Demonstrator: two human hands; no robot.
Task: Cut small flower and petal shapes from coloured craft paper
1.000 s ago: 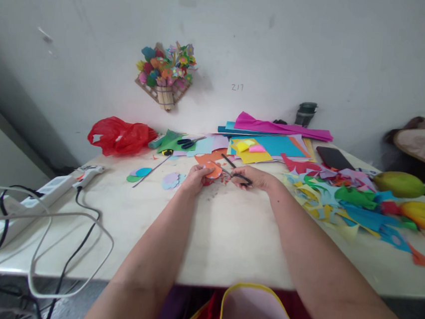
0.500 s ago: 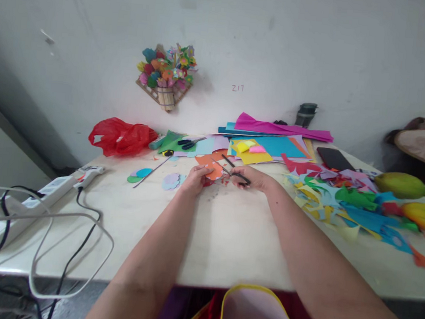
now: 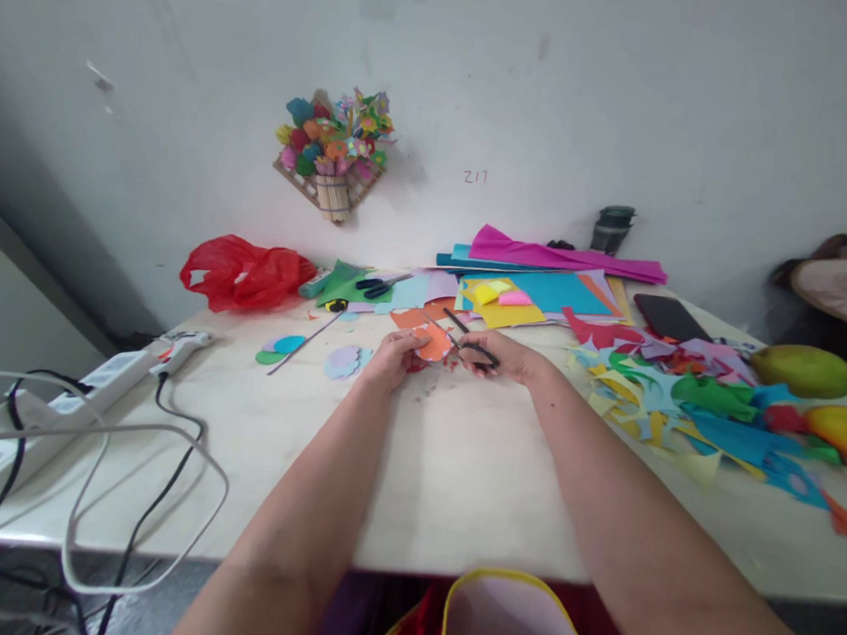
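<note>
A: Item in hand?
B: Orange paper cutout (image 3: 434,343), roundish. It is held just above the bench (image 3: 455,460), toward its far middle, between the two hands.

A: Left hand?
B: Left hand (image 3: 390,356): fingers pinched closed on the cutout's left edge.

A: Right hand?
B: Right hand (image 3: 505,357): curled closed through the black handles of the scissors (image 3: 470,347). The blades point left and look parted, meeting the cutout's right side.

A: Immediate surroundings?
B: Small red snippets (image 3: 429,373) lie on the bench under the hands. A lilac flower cutout (image 3: 342,360) lies just left of the left hand.

A: Farther out?
B: A stack of coloured paper sheets (image 3: 546,289) sits behind the hands, with a second pair of scissors (image 3: 378,284) to its left. A red plastic bag (image 3: 240,272) is far left, by the wall. A heap of paper scraps (image 3: 700,404) is to the right, with a dark phone (image 3: 667,316) behind it and two mangoes (image 3: 804,369) at the right edge. A white power strip (image 3: 87,385) with cables is at the left edge. A paper flower bouquet (image 3: 333,149) hangs on the wall.
</note>
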